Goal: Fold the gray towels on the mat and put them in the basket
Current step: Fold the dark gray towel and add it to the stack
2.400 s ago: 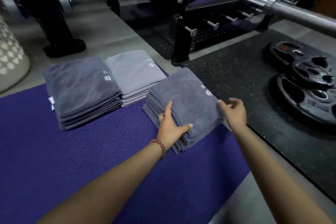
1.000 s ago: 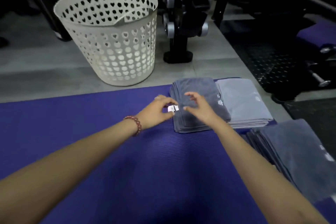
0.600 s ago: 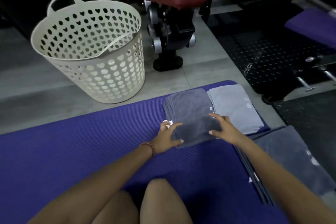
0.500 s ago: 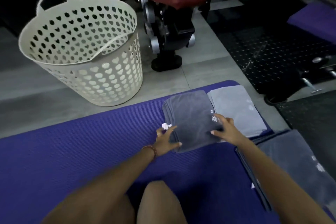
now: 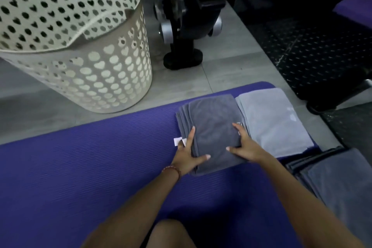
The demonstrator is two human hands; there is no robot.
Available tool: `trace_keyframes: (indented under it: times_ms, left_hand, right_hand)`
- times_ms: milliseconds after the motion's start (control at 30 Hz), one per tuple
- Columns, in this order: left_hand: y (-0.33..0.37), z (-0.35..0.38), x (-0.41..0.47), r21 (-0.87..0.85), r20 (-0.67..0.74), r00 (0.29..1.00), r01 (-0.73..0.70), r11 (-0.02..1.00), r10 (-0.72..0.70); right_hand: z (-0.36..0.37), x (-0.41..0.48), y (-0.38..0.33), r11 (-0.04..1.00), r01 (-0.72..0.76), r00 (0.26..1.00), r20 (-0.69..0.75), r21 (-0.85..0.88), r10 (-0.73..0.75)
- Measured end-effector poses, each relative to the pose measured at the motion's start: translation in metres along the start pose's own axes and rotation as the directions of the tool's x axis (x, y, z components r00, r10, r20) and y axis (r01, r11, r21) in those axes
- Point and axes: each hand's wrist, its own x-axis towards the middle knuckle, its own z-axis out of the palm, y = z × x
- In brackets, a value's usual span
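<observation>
The dark gray towel stack (image 5: 213, 127) lies on the purple mat (image 5: 80, 167), just beside a lighter stack (image 5: 271, 123), and is clasped from both sides: thumbs of the left hand (image 5: 186, 157) and right hand (image 5: 246, 147) are laid on top, fingers set against its edges. The fingers are best slid fully under the lowest layer and the pile carried level to the basket (image 5: 100, 78).
</observation>
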Motion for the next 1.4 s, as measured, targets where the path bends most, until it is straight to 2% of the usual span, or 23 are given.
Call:
trace_keyframes:
  times_ms: [133,267,433,633,733,833,967,1133,1400]
  left_hand:
    - [-0.007,-0.01,0.003,-0.063,0.045,0.998,-0.037,0.997,0.039]
    - [-0.005,-0.008,-0.001,-0.12,0.016,0.999,-0.035,0.992,0.038]
    - [-0.012,0.007,0.005,-0.21,-0.07,0.995,-0.081,0.974,0.068]
    - [-0.004,-0.004,0.006,-0.246,-0.097,0.988,-0.138,0.959,0.118]
    - [-0.014,-0.024,0.0,-0.201,-0.083,0.983,-0.175,0.964,0.161]
    - [-0.039,-0.048,-0.01,-0.133,-0.009,0.984,-0.176,0.975,0.177]
    - [-0.059,-0.052,-0.023,-0.055,0.068,0.989,-0.127,0.99,0.13]
    - [-0.057,-0.048,-0.025,-0.066,0.124,0.989,-0.077,0.995,0.085]
    - [-0.049,-0.042,-0.013,-0.146,-0.011,0.995,-0.096,0.985,0.096]
  right_hand:
    - [0.008,-0.01,-0.011,0.994,-0.088,0.996,0.022,-0.066,0.089]
    - [0.015,-0.017,-0.014,0.993,-0.09,0.996,0.007,0.076,0.089]
    - [0.023,-0.014,-0.01,0.981,-0.133,0.99,-0.016,0.14,0.137]
    - [0.026,-0.021,-0.014,0.969,-0.086,0.995,-0.026,0.234,0.095]
    - [0.044,-0.038,-0.021,0.939,-0.03,1.0,0.008,0.344,0.029]
    - [0.073,-0.057,-0.023,0.901,0.02,0.999,0.018,0.434,-0.03]
    - [0.091,-0.06,-0.016,0.898,0.059,0.997,-0.075,0.436,-0.029]
    - [0.078,-0.053,-0.021,0.869,0.083,0.996,-0.051,0.487,-0.067]
    - [0.076,-0.038,-0.031,0.743,-0.002,0.997,-0.058,0.67,0.055]
